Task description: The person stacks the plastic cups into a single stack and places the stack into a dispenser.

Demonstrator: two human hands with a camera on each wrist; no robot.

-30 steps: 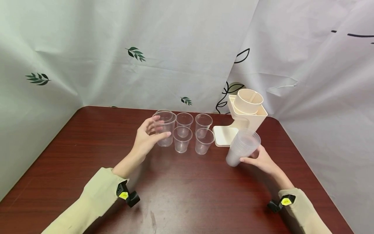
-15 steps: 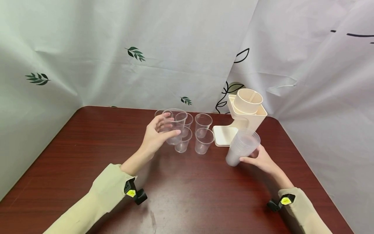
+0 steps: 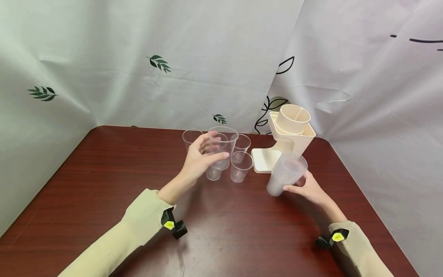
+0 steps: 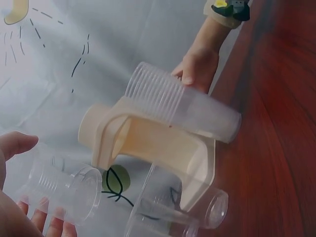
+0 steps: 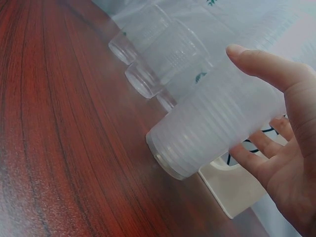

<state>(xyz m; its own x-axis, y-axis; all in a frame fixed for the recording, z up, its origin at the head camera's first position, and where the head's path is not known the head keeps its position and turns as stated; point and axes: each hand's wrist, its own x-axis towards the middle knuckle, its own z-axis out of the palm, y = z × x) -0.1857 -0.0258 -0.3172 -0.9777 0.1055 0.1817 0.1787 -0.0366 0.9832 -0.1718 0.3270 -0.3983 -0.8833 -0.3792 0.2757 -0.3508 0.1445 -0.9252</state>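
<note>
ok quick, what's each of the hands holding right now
Left hand: holding one clear cup.
Right hand: holding a stack of cups.

At the head view's centre, the left hand (image 3: 200, 154) and the held cup (image 3: 228, 143) partly hide a standing cup (image 3: 213, 175). The right wrist view's right edge cuts off the right hand (image 5: 292, 153); at upper right there, the rims of the cup stack (image 5: 212, 123) blur.
</note>
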